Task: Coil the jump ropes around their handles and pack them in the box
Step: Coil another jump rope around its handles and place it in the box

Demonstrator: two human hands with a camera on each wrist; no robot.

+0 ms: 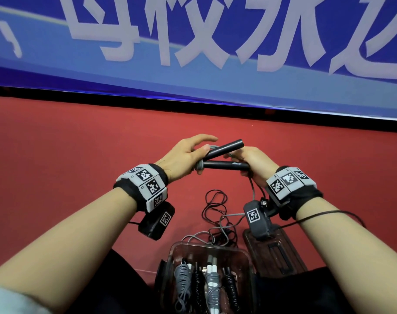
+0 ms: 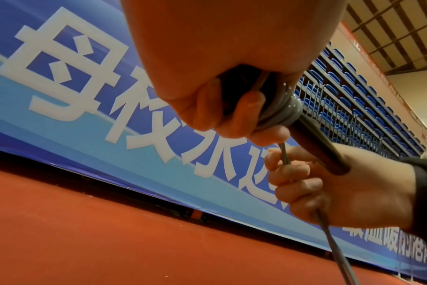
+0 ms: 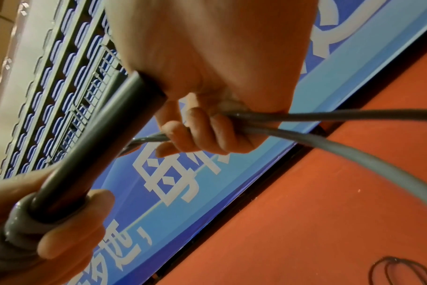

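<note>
Head view: the left hand (image 1: 181, 158) grips the joined ends of two black handles (image 1: 226, 165), thumb pressed on them, index finger stretched forward and free. The handles spread apart toward the right hand (image 1: 253, 163), whose fingers are curled round the grey rope (image 1: 252, 189) close to the free end of the lower handle. A few grey turns (image 1: 199, 166) already sit on the handles at the left hand. From the right hand the rope drops to the red floor (image 1: 68, 155) and ends in a loose tangle with a thin black cord (image 1: 215, 200) just beyond the far rim of the clear box (image 1: 170, 252). In the box lie four wound ropes (image 1: 206, 284), grey and black, side by side. A dark lid (image 1: 281, 252) lies flat at the box's right side.

Left wrist view: seen from below, the left hand's fingers (image 2: 241, 117) wrap handle and grey turns (image 2: 280, 113) together; only one handle (image 2: 317, 142) shows here. The right hand (image 2: 341, 189) closes on the rope, which runs taut from the turns into that fist and out below it.

Right wrist view: two strands of rope (image 3: 329, 125) leave the right fist toward the right, a detail hidden in the other views.

Room: both hands are held above the floor, well short of the black strip under the blue banner (image 1: 125, 82); open red floor lies to either side and ahead.
</note>
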